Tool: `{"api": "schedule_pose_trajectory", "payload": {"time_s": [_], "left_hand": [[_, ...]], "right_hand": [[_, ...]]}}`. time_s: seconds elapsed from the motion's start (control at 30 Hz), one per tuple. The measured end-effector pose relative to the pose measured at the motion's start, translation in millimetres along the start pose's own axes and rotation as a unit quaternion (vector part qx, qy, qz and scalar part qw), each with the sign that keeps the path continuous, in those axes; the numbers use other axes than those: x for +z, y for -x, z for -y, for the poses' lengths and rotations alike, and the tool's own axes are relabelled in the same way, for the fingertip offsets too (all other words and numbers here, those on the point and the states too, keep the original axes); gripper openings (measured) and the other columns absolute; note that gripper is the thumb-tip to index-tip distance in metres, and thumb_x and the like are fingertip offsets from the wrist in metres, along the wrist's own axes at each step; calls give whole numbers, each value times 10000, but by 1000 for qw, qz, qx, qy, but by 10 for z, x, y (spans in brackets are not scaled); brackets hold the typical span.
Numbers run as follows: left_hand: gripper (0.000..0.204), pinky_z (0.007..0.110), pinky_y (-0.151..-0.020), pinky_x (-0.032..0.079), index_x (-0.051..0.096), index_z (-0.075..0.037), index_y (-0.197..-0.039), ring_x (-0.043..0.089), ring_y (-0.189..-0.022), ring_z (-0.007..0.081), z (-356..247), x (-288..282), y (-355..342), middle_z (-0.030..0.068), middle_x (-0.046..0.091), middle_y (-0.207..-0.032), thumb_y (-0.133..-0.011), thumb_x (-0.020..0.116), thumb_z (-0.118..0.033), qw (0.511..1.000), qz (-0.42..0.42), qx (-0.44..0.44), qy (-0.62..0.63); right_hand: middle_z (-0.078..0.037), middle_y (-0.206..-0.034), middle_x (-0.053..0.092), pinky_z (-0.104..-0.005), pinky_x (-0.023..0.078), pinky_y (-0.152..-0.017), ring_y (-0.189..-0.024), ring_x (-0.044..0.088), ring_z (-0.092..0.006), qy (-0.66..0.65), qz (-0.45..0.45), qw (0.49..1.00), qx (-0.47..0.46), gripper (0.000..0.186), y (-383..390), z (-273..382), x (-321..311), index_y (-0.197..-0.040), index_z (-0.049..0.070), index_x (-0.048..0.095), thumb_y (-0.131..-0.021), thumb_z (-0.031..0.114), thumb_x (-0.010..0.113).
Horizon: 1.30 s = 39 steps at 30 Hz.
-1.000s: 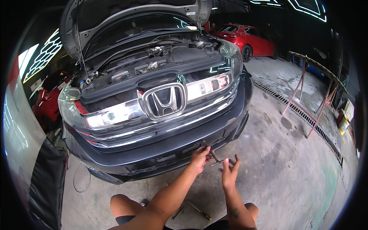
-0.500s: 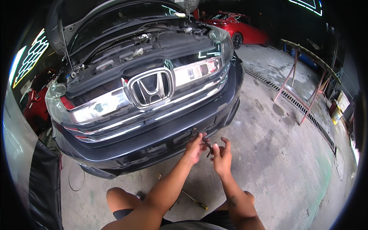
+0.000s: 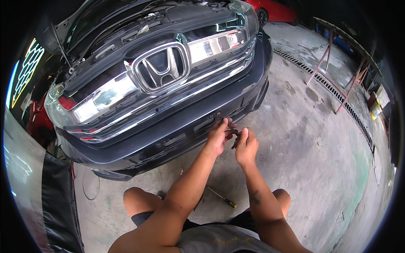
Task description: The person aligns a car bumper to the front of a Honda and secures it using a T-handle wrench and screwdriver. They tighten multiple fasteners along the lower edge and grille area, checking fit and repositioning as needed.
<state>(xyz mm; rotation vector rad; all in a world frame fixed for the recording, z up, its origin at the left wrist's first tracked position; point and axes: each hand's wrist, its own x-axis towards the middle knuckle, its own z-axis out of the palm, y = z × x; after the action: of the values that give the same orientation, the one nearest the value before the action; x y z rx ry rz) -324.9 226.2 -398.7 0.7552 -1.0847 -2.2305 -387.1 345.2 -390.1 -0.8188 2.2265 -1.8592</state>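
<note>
A dark, thin rod-like tool reaches from my hands toward a small hole in the dark grey front bumper of a car. My left hand is closed around the tool near the bumper, fingers curled. My right hand, closed with the thumb up, grips the tool's nearer end, just right of the left hand. The tool's exact kind is too small to make out, and its far tip is hard to see against the bumper. Above them is the chrome grille emblem.
A screwdriver with a yellow and black handle lies on the concrete floor between my legs. To the right, a trestle stand stands by a floor drain grate. A black cover hangs at lower left; a red car is parked behind.
My view has tilted downward, so the car sits higher in the picture. My right hand has curled its raised fingers round the tool and come closer to the left hand.
</note>
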Motion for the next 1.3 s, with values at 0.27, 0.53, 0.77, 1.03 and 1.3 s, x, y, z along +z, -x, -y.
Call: {"api": "schedule_pose_trajectory", "payload": {"time_s": [0.27, 0.53, 0.77, 1.03, 1.3], "left_hand": [[285, 324, -803, 496, 692, -155, -1200, 685, -924, 151, 25, -76, -62, 29, 754, -1075, -1083, 663, -413, 999, -17, -3, -32], [243, 309, -799, 475, 707, -148, -1161, 678, -892, 115, -41, -59, -59, 11, 768, -1065, -1109, 626, -371, 996, -20, 14, -87], [425, 316, -734, 545, 659, -126, -1288, 688, -893, 131, 75, 38, 154, 36, 727, -1039, -1149, 490, -490, 992, -42, 94, -76], [769, 273, -579, 468, 593, -89, -1026, 606, -613, 119, 339, -85, 651, 23, 611, -812, -1100, 191, -740, 954, 39, -104, -279], [855, 268, -551, 394, 573, -117, -816, 540, -580, 107, 217, -168, 509, -28, 517, -666, -1008, 235, -878, 940, 98, -75, -318]], "right_hand": [[-208, -1045, 700, -450, 559, -834, -939, 712, -309, -34, -5, 999, -30, 381, 100, -17, -153, -1154, 0, 651, -1136, 354, 509], [-173, -1264, 683, -604, 286, -1240, -1221, 631, -343, 516, 186, 617, -565, 312, -213, 137, -527, -1205, 59, 696, -1006, 285, 612], [-75, -876, 707, -429, 545, -890, -838, 699, -250, 497, 202, 621, -571, 217, -632, -79, -210, -876, 122, 730, -903, 334, 692], [-33, -732, 688, -325, 527, -745, -712, 698, -207, 480, 225, 648, -547, 182, -616, -21, -213, -757, 142, 696, -745, 307, 772], [-37, -758, 655, -340, 491, -737, -709, 680, -202, 457, 202, 657, -565, 171, -637, -185, -168, -815, 129, 696, -834, 298, 679]]}}
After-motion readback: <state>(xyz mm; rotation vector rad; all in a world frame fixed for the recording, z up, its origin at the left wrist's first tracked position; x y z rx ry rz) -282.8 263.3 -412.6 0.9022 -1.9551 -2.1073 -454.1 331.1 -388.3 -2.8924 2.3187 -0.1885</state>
